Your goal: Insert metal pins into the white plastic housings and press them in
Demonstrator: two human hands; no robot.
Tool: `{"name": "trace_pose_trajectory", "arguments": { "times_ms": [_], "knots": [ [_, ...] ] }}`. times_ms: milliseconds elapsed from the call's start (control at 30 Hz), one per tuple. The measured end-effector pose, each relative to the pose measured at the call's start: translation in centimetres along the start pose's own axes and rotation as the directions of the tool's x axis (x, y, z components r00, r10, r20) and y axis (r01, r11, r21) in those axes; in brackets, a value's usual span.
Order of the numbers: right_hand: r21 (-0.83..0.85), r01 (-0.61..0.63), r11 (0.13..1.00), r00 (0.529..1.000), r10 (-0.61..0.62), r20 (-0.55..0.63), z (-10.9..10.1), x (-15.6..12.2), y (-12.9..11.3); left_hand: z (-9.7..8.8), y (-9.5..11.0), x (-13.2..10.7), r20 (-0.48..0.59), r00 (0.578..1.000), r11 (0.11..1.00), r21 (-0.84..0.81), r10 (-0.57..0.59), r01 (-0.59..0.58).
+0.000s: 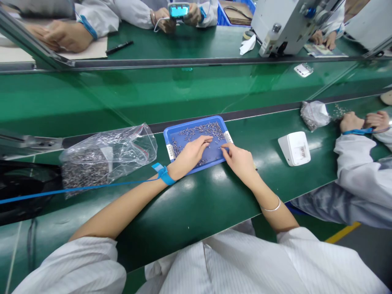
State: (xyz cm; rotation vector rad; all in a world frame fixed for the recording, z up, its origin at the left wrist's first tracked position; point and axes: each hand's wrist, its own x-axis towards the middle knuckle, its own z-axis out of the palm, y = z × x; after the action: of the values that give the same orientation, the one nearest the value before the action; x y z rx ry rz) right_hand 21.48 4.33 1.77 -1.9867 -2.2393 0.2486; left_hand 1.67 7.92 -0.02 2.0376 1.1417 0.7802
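Observation:
A shallow blue tray (200, 164) lies on the green bench, with many small, thin metal pieces (216, 128) like screws or pins scattered in it, thickest along its far side. Over the tray's left half reaches my left hand (193, 152), its fingers stretched out and nothing visible in them; a blue wrist strap (165, 174) circles that wrist. At the tray's right edge, my right hand (239, 159) has thumb and forefinger pinched close together. Whatever sits between those fingertips is too small to name.
Left of the tray lies a clear plastic bag (88, 167) of similar metal pieces. A white stand-like device (294, 149) stands to the right. Beyond it are another bag (315, 114) and a co-worker's hands (352, 122). More people work across the raised divider (183, 90).

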Motion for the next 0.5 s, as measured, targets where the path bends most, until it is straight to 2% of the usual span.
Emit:
{"name": "trace_pose_trajectory", "arguments": {
  "times_ms": [133,267,500],
  "knots": [
    [0.004,-0.003,1.000,1.000,0.003,0.009,-0.06,0.01,0.03,-0.11,0.30,0.00,0.004,1.000,1.000,-0.001,-0.010,0.010],
    [0.008,0.000,1.000,1.000,0.000,0.012,-0.08,0.03,0.03,-0.09,0.25,0.00,-0.007,1.000,0.996,0.089,-0.012,0.012],
    [0.012,-0.005,1.000,1.000,0.005,0.019,-0.13,0.09,-0.01,-0.17,-0.30,0.00,-0.096,0.989,0.955,0.288,0.109,-0.077]
  ]
}}
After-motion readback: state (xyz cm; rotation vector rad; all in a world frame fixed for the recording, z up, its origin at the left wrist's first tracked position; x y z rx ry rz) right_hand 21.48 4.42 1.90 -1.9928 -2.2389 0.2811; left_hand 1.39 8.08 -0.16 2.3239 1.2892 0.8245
